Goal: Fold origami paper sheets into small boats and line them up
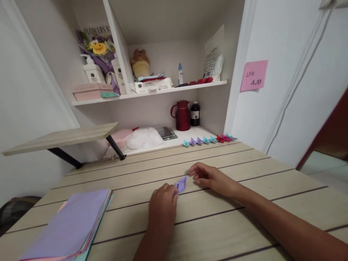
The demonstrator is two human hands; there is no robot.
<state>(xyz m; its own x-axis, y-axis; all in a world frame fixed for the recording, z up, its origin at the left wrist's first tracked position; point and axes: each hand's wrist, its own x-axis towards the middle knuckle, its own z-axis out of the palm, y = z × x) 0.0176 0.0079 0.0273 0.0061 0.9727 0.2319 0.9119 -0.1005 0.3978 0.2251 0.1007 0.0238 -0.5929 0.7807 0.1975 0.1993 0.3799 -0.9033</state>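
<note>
Between two bare hands on a slatted table, we see a small purple paper boat, folded and slender, just ahead and to the right of the left hand and just to the left of the right hand. The left hand is the nearer one: its thumb and fingertips close on the boat's near end in what we read as a pinch, though the knuckles hide part of the hold. The right hand is apart from the paper, its fingers loosely curled and its thumb away from them, with nothing in its grasp that we can see.

The boat's long axis runs on a slant — from the left fingertips outward and to the right — and its sharp free tip points away from the person, ending just beside the right fingertips. Whether the boat rests on the wood or is slightly raised, we cannot tell.

Beyond the right hand, near the table's far edge, a row of folded paper boats stretches off to the right. Well to the left of the left hand lies a stack of colored paper — purple sheet uppermost.
</note>
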